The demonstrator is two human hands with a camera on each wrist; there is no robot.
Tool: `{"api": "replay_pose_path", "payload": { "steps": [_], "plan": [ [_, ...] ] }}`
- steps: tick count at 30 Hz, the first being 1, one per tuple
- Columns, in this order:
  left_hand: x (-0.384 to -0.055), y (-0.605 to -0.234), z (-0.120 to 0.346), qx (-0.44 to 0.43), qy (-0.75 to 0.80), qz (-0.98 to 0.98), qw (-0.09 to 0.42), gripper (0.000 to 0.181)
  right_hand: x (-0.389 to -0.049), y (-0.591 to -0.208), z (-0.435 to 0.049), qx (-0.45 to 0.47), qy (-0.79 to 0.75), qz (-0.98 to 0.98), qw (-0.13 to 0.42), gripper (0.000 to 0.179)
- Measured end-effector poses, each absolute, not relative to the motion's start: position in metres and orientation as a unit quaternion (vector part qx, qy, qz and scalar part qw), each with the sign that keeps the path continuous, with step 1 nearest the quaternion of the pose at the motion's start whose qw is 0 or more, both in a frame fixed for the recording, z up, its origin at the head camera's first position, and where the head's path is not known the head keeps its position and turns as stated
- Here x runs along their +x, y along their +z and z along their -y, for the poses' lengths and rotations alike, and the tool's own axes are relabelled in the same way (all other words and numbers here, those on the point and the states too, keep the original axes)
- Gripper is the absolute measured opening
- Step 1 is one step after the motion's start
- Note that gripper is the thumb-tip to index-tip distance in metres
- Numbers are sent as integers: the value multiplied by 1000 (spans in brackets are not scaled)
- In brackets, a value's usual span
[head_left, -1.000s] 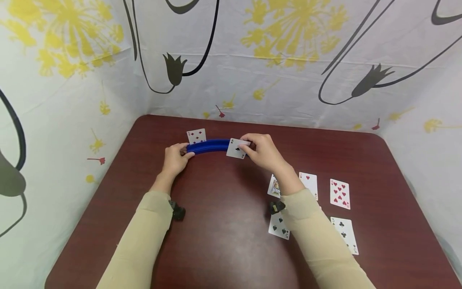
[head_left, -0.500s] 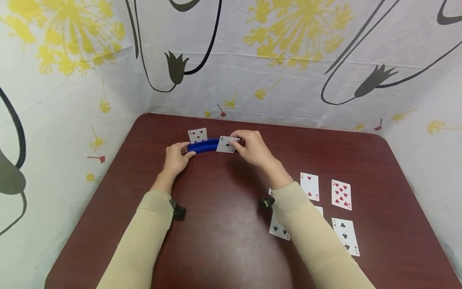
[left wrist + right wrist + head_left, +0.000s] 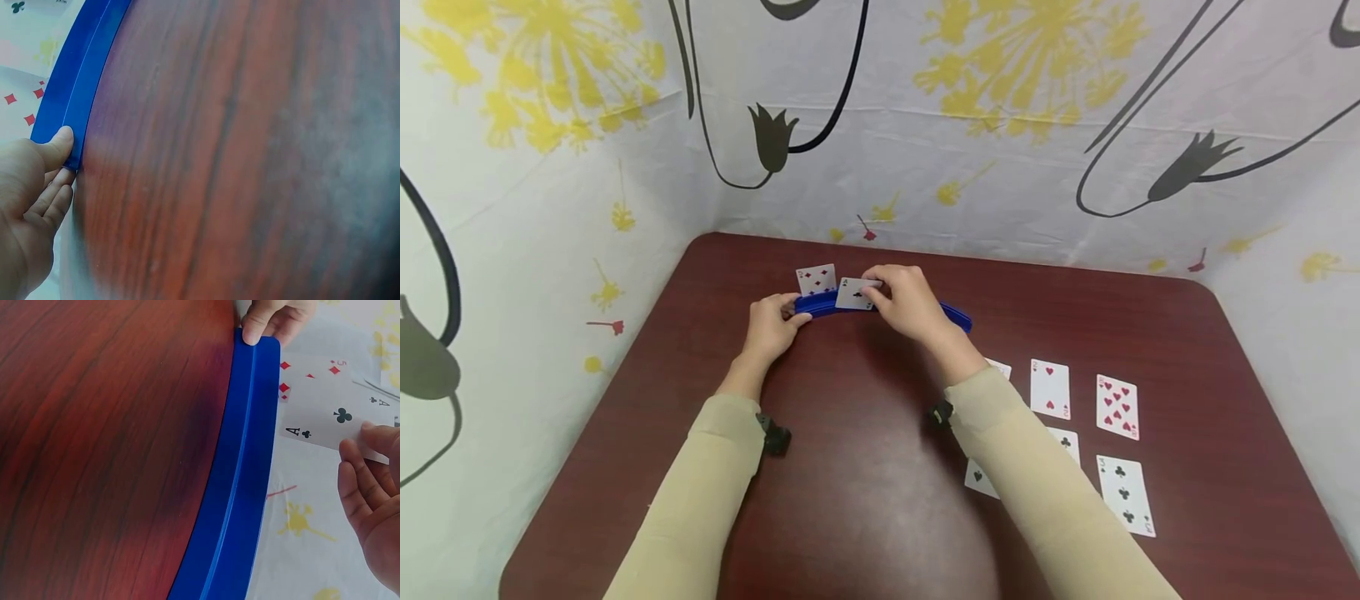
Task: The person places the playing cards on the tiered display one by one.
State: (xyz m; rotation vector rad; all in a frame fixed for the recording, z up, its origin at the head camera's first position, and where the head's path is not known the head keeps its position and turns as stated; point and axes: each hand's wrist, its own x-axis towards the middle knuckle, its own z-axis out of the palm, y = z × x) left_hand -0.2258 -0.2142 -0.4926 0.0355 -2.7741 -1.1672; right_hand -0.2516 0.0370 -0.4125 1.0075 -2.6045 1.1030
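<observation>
A curved blue card holder (image 3: 957,317) rests near the table's far edge. My left hand (image 3: 771,327) pinches its left end between thumb and fingers, seen close up in the left wrist view. At that end a five of diamonds (image 3: 817,279) stands in the holder. Between thumb and fingers of my right hand (image 3: 908,305) is an ace of clubs (image 3: 325,419), face towards me. This card is just right of the five and overlaps it in the right wrist view. In the head view its lower edge is right at the holder.
Several face-up cards lie on the right of the table (image 3: 850,467): a two of hearts (image 3: 1049,389), a many-pip heart card (image 3: 1117,406), a three of clubs (image 3: 1125,495) and others partly hidden beneath my right forearm. A patterned cloth (image 3: 880,167) hangs behind.
My right hand has carried the ace of clubs leftwards along the holder, close to the five of diamonds. The holder's right end now shows. My left hand keeps its grip.
</observation>
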Motion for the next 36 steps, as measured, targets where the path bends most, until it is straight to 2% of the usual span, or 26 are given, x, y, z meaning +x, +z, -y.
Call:
{"api": "replay_pose_path", "payload": {
  "steps": [21, 36],
  "plan": [
    [-230, -496, 216, 13, -387, 919, 76, 43, -263, -431, -7, 337, 352, 870, 79, 14],
    [-230, -493, 217, 11, -387, 919, 72, 42, -268, -445, 10, 341, 365, 864, 66, 14]
  ]
}}
